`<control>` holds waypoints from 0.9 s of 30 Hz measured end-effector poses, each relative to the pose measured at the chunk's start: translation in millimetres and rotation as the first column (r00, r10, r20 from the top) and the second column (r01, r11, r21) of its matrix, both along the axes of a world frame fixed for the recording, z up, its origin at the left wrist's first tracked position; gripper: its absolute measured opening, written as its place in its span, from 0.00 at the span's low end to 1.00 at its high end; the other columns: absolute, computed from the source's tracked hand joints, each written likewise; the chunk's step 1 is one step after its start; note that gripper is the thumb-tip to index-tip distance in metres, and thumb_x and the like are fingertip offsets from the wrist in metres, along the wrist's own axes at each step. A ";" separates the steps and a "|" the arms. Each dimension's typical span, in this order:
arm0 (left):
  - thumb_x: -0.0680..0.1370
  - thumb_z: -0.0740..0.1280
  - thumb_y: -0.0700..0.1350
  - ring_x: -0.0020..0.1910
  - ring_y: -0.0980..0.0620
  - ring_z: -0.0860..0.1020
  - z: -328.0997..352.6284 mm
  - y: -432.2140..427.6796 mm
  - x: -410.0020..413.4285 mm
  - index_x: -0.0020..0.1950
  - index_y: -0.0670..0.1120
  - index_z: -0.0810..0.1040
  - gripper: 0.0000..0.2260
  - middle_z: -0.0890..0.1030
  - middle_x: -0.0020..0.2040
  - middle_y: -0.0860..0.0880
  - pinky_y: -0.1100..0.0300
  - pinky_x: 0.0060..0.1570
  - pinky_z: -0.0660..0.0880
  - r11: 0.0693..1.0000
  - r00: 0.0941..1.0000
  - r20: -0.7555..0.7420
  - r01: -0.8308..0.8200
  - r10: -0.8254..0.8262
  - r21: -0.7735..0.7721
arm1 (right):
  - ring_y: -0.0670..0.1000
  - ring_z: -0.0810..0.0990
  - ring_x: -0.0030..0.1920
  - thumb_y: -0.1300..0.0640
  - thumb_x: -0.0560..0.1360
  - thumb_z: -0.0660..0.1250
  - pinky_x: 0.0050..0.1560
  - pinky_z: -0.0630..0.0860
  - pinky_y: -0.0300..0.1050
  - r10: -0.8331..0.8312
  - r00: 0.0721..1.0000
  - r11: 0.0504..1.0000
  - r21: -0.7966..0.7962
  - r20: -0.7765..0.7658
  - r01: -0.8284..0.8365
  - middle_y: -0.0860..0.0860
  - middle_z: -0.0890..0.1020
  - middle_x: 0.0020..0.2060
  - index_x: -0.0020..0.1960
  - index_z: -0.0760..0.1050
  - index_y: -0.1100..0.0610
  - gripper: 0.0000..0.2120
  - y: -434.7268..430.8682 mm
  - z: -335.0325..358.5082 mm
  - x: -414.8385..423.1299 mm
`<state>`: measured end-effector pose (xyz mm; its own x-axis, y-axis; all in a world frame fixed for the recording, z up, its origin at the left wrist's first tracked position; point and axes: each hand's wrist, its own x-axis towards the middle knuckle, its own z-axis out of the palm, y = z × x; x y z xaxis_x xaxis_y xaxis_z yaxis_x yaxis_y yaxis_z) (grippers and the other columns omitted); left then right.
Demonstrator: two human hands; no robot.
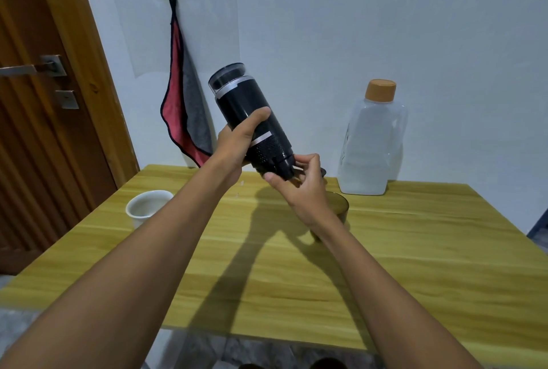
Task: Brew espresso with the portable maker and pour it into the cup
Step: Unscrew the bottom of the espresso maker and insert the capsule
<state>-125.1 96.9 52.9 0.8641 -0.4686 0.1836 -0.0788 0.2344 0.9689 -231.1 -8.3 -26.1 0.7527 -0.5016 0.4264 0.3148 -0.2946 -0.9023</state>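
We hold one portable maker in the air above the counter, tilted, its clear top toward 11 o'clock. Our left hand wraps its black body. Our right hand pinches its lower end, whose tip the fingers hide. At 4 o'clock, one dark cup sits half hidden behind the right wrist. One white cup stands at 8 o'clock, and one capped water bottle at 3 o'clock.

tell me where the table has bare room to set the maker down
Widest bare patch: the right side of the table, in front of the water jug and right of the dark cup. Also bare: the wood between the white cup and the dark cup, under the forearms. Crowded: the back, where the dark cup, jug and right hand bunch.
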 end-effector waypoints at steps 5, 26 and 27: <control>0.69 0.76 0.60 0.45 0.50 0.86 -0.7 7.2 4.6 0.62 0.47 0.81 0.27 0.87 0.47 0.50 0.55 0.42 0.79 0.996 0.997 0.031 0.062 -0.064 0.063 | 0.47 0.82 0.55 0.54 0.70 0.77 0.64 0.78 0.51 0.243 0.967 0.963 0.139 -0.080 -0.231 0.53 0.77 0.59 0.62 0.67 0.56 0.27 -16.9 10.6 -7.2; 0.74 0.75 0.57 0.44 0.52 0.86 0.1 -2.3 -8.6 0.61 0.48 0.81 0.20 0.87 0.47 0.49 0.60 0.37 0.80 0.999 0.999 0.030 0.045 -0.045 0.027 | 0.47 0.81 0.58 0.51 0.69 0.80 0.63 0.78 0.47 0.166 0.943 0.984 -0.015 -0.288 -0.177 0.51 0.80 0.61 0.66 0.71 0.50 0.29 -5.9 21.3 -6.4; 0.73 0.75 0.57 0.43 0.52 0.86 0.1 -1.6 -7.7 0.61 0.48 0.81 0.20 0.87 0.46 0.49 0.61 0.37 0.80 0.999 0.999 0.018 0.045 -0.045 0.023 | 0.47 0.82 0.58 0.51 0.71 0.78 0.64 0.78 0.49 0.242 0.923 0.969 0.032 -0.299 -0.244 0.49 0.81 0.59 0.66 0.71 0.50 0.28 -8.8 24.4 -8.6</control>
